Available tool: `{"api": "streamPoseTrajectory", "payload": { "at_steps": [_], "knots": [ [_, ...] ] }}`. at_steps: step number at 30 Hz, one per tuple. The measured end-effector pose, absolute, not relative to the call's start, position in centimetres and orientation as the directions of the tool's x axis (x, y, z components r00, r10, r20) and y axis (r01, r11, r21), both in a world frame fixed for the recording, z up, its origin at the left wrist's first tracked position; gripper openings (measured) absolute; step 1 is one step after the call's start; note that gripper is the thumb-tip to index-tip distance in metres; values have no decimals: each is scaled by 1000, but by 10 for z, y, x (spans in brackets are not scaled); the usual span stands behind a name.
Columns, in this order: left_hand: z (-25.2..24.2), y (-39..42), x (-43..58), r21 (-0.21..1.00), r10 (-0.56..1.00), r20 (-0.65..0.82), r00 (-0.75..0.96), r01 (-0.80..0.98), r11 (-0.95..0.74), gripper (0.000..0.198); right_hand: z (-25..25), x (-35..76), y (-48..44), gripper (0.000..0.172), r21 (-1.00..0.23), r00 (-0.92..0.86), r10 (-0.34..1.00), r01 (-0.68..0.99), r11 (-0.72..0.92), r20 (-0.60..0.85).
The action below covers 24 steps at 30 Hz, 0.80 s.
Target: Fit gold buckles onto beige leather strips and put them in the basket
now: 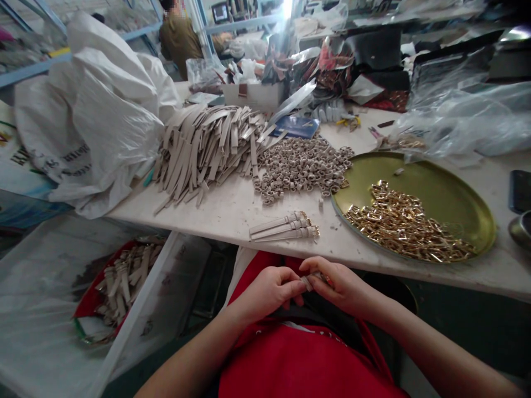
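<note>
Both my hands are below the table's front edge, over my red apron. My left hand and my right hand pinch the same small beige strap piece between their fingertips; most of it is hidden by the fingers. Just above them on the table lie three finished beige straps with gold buckles. A big heap of plain beige straps lies at the back left, a pile of small beige loops beside it. A round brass-coloured tray on the right holds several gold buckles.
A large white plastic sack stands at the table's left end. A red basin with several finished straps sits low on the left. Clear plastic bags and clutter fill the back right. A person in an olive top works far behind.
</note>
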<state>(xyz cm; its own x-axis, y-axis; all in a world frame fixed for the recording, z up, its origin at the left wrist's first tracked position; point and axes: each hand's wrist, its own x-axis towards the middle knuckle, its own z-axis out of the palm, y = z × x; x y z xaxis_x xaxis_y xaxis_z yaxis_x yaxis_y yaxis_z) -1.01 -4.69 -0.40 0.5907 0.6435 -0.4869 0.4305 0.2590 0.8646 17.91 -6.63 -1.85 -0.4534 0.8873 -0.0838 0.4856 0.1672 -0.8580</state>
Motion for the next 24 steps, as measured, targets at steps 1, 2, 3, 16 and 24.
{"api": "streamPoseTrajectory", "payload": {
  "at_steps": [1,2,3,16,24],
  "knots": [
    [-2,-45,-10,863,630,-494,599,427,271,35,-17,180,-64,19,-867,-460,882,476,150,-100],
    [-1,-43,-10,860,618,-503,604,424,285,36,-16,181,-62,19,-876,-470,875,463,132,-117],
    [-1,-41,-10,856,611,-512,604,423,299,35,-14,182,-60,20,-887,-483,866,447,116,-130],
    [2,-11,-7,872,629,-489,604,363,329,37,-20,179,-41,22,-941,-300,953,330,68,-36],
    [-3,-9,-6,890,629,-453,632,280,360,39,-2,179,-32,24,-923,-443,895,366,122,-58]
  ]
}}
